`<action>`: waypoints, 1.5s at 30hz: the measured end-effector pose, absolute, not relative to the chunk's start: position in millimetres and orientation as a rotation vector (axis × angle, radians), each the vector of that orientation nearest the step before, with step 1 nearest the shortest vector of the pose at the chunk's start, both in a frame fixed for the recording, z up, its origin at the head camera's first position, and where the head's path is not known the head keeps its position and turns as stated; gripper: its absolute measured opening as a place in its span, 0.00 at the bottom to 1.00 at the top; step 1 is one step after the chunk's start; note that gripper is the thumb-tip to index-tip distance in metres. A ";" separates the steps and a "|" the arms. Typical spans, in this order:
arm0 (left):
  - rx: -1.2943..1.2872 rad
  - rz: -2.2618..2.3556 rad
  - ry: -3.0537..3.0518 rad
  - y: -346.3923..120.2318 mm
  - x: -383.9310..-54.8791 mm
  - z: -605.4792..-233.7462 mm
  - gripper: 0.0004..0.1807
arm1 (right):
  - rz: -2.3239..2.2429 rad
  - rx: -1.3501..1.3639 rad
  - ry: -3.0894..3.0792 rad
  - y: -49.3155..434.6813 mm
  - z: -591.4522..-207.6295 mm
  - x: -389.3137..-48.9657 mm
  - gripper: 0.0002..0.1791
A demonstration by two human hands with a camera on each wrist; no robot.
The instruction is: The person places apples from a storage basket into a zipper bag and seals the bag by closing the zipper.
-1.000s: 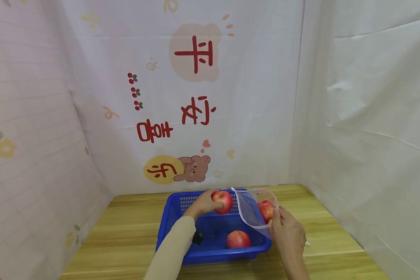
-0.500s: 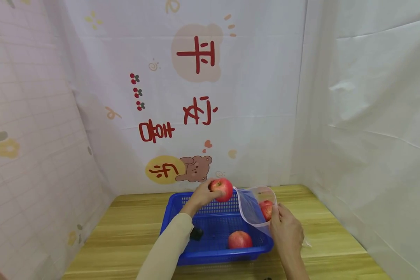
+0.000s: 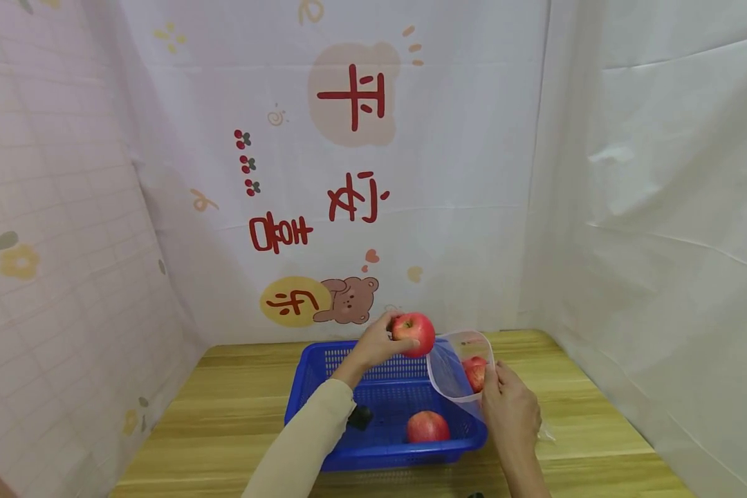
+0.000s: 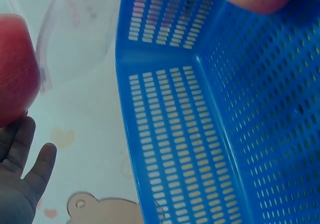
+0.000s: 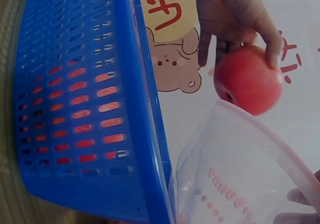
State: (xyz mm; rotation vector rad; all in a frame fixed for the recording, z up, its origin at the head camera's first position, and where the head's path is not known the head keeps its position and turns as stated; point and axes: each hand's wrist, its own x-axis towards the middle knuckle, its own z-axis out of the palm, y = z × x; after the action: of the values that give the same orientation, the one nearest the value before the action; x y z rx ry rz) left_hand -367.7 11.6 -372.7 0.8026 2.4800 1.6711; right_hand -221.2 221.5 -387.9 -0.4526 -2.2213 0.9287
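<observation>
My left hand (image 3: 375, 344) grips a red apple (image 3: 418, 334) above the far side of the blue basket (image 3: 333, 460), close to the mouth of a clear bag. In the right wrist view that apple (image 5: 252, 79) hangs just beyond the bag's pink rim. My right hand (image 3: 512, 408) pinches the rim of the clear bag (image 3: 449, 373) and holds its mouth spread at the basket's right edge. Red apples (image 3: 476, 373) show inside the bag. One more apple (image 3: 427, 427) lies in the basket's near right corner.
A small black object (image 3: 360, 417) lies in the basket, partly behind my left sleeve. The basket stands on a wood-grain table (image 3: 224, 408). A printed white cloth (image 3: 460, 173) hangs behind, with cloth on both sides too. A dark object (image 3: 475, 495) shows at the bottom edge.
My left hand has lifted the apple and then carried it right, up to the bag's mouth. My right hand still holds the bag in nearly the same spot.
</observation>
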 end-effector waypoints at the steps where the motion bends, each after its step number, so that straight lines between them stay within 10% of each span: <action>1: 0.822 1.668 2.483 14.2 -366.6 -372.2 0.38 | 0.929 -0.451 -2.223 221.5 -387.6 -221.1 0.19; 45: 1.327 0.838 3.063 93.2 -322.9 -380.6 0.40 | 0.934 -0.458 -2.228 221.9 -384.7 -221.3 0.21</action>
State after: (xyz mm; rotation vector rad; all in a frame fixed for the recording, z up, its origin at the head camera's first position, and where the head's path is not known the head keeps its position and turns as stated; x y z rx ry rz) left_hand -322.9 93.2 -380.6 1.3265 3.0630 0.8379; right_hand -221.3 221.9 -384.7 -0.4577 -2.2285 0.9336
